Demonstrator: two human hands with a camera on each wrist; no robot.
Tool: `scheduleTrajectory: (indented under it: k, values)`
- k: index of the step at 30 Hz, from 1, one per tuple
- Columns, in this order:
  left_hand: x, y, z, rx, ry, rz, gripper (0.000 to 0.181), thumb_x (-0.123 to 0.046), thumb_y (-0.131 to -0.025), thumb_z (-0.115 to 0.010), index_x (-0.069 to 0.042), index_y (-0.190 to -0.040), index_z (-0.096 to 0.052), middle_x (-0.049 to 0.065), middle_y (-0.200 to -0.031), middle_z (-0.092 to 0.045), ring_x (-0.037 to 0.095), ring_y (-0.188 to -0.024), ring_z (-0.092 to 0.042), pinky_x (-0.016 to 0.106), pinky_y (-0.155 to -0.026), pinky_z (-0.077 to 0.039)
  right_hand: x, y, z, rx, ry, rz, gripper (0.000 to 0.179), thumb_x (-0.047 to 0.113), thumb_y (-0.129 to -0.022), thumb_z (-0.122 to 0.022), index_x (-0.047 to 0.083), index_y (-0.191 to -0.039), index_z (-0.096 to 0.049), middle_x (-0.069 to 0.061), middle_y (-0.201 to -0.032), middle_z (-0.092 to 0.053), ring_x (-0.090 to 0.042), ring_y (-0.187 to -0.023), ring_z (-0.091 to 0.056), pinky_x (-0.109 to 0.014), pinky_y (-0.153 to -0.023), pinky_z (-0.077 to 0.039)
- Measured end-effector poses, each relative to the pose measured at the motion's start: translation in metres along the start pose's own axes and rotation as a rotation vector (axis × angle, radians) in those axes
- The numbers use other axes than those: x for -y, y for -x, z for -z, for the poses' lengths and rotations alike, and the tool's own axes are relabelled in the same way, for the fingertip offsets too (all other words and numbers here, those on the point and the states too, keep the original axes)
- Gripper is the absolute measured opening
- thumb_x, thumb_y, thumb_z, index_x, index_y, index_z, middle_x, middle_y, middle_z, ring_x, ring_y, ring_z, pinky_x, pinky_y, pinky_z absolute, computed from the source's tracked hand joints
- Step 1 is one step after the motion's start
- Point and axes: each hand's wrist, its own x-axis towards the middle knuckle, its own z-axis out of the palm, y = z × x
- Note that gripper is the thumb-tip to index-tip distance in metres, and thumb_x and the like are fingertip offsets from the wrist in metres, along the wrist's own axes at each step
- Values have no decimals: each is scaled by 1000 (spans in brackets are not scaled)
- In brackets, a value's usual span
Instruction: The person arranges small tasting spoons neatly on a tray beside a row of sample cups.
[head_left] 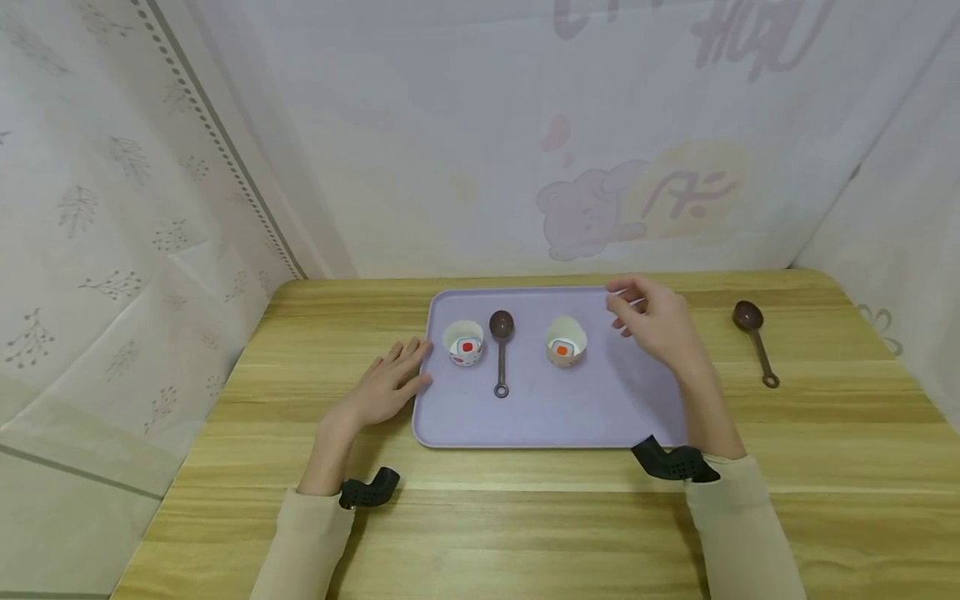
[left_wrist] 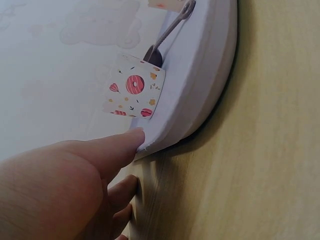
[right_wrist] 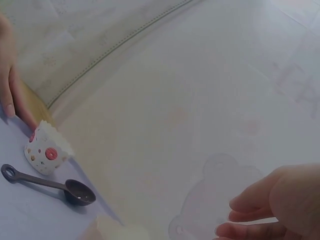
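My left hand [head_left: 382, 385]: fingers extended, a little spread, at the tray's left edge, thumb tip by the rim
My right hand [head_left: 654, 325]: fingers loosely bent, pinching nothing, raised over the tray's far right corner
Lilac tray [head_left: 517, 427]: on the wooden tabletop [head_left: 487, 533], toward its far edge
Donut-print paper cup [left_wrist: 131, 86]: upright near the tray's left edge, a red-centred piece inside
Brown measuring spoon [head_left: 502, 358]: just right of that cup, bowl toward the far edge
Orange-centred paper cup [head_left: 566, 362]: right of the spoon
Second measuring spoon [head_left: 759, 348]: on the tabletop, right of the tray
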Motion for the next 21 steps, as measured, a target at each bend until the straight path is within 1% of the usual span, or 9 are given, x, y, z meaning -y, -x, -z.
scheduleTrajectory:
  k: [3,8,10,15,21]
  values:
    - [0,0,0,0,-9,3,62,-33,-108,-46,-7,-160,-26,22,-165,-17,47,-151,-7,65,-118,-4,-2,0,2,-5,7,-7,26,18,-101,-61,0,-120,-65,-16,-94,-70,-28,-71,-68,-25,-60,-57]
    - [0,0,0,0,-11,5,62,-33,-108,-46,-7,-160,-26,21,-165,-17,46,-151,-7,65,-119,-4,-5,0,6,-17,2,-24,27,18,-101,-61,0,-121,-65,-18,-96,-70,-16,-67,-67,-27,-61,-58]
    - [-1,0,0,0,-11,6,62,-33,-108,-46,-8,-160,-26,21,-165,-17,46,-151,-7,65,-119,-4,-6,0,7,-23,-3,-30,27,18,-101,-61,-1,-121,-65,-18,-96,-70,-11,-66,-65,-30,-62,-59]
    - [-1,1,0,2,-12,10,61,-33,-108,-46,-7,-160,-26,21,-165,-17,46,-151,-7,65,-119,-4,-10,-1,10,-38,-8,-30,27,18,-101,-61,-1,-120,-65,-19,-97,-70,-8,-65,-65,-31,-62,-60]
    - [-4,2,2,2,-8,6,61,-32,-108,-47,-7,-160,-26,22,-164,-18,47,-151,-7,65,-119,-4,-16,-1,14,-45,-34,-36,29,17,-102,-60,-3,-122,-64,-22,-100,-70,-5,-65,-65,-26,-61,-58]
